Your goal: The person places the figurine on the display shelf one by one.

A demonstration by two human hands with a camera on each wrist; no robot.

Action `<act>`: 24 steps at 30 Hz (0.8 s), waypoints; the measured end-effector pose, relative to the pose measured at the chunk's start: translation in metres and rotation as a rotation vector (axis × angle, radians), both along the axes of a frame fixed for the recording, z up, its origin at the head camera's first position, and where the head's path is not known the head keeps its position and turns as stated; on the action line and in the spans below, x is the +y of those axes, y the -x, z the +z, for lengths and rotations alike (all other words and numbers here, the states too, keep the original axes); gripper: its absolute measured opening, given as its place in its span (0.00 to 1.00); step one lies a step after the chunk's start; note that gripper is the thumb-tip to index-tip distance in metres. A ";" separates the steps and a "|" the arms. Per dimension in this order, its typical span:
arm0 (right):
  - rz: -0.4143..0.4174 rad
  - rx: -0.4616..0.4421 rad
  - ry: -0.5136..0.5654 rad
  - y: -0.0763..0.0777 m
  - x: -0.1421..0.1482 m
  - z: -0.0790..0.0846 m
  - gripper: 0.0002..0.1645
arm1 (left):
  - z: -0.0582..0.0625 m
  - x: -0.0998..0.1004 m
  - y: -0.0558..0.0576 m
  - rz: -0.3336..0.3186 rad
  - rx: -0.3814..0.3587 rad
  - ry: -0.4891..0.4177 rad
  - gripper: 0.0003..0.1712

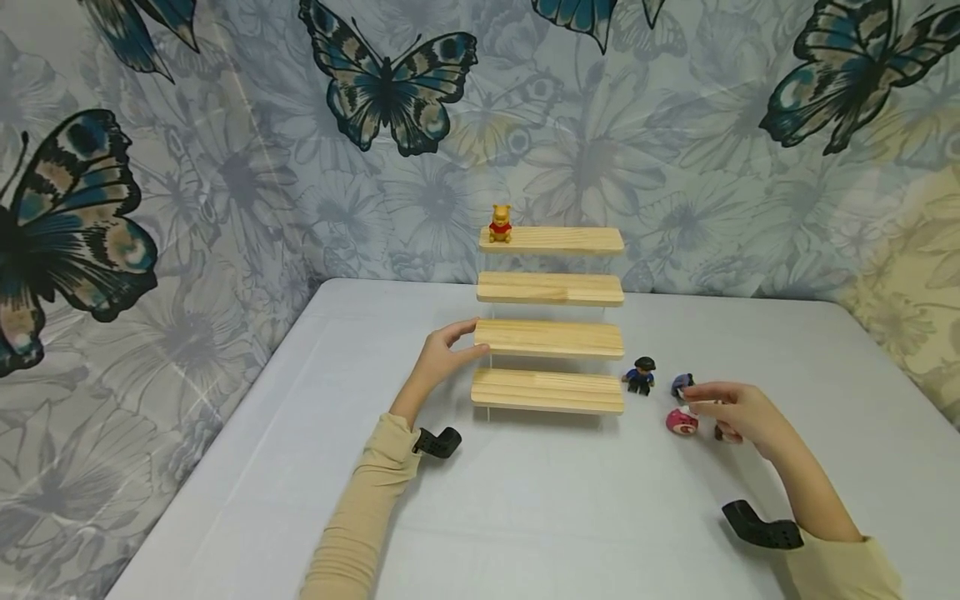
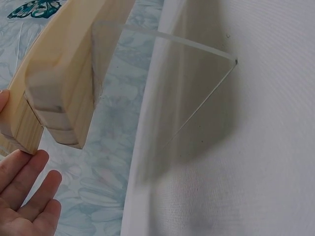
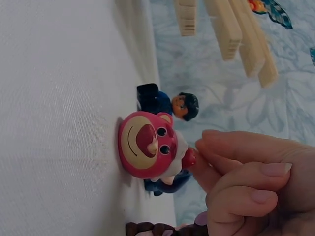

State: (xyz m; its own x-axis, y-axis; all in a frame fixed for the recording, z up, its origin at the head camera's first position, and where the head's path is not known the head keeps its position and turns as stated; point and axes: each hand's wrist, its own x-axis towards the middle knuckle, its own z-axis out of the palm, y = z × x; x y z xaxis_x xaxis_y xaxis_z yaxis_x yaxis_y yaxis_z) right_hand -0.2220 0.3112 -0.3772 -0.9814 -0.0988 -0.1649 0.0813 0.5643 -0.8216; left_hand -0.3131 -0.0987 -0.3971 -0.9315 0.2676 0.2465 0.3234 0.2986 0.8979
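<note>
A tiered wooden display stand (image 1: 547, 338) is on the table. My left hand (image 1: 444, 354) holds the left end of its second board from the bottom, thumb in front and fingers behind. In the left wrist view, fingertips (image 2: 38, 156) touch that board's end. My right hand (image 1: 738, 412) is over several small figures, fingers bent. Its fingertips lie close to the red tip of a pink bear-head figure (image 3: 147, 145), which stands on the table; contact is unclear. Behind it is a blue figure (image 1: 681, 384). A brown figure (image 1: 724, 432) is partly hidden under the hand.
A yellow bear figure in a red shirt (image 1: 500, 225) stands on the top board's left end. A dark-capped figure in blue (image 1: 640, 377) stands right of the stand. Butterfly-patterned cloth (image 1: 420, 200) hangs behind the white table (image 1: 570, 517).
</note>
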 end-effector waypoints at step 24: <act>0.029 -0.066 -0.118 0.006 0.003 -0.006 0.24 | 0.015 -0.001 -0.010 -0.023 -0.025 -0.005 0.32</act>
State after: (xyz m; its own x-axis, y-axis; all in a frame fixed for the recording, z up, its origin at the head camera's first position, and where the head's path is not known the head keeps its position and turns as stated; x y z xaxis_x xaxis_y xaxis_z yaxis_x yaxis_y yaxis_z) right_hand -0.2275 0.3143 -0.3834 -0.9649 -0.1035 -0.2412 0.1150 0.6596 -0.7428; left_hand -0.3033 -0.0995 -0.3822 -0.9311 0.2874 0.2245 0.3073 0.2868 0.9074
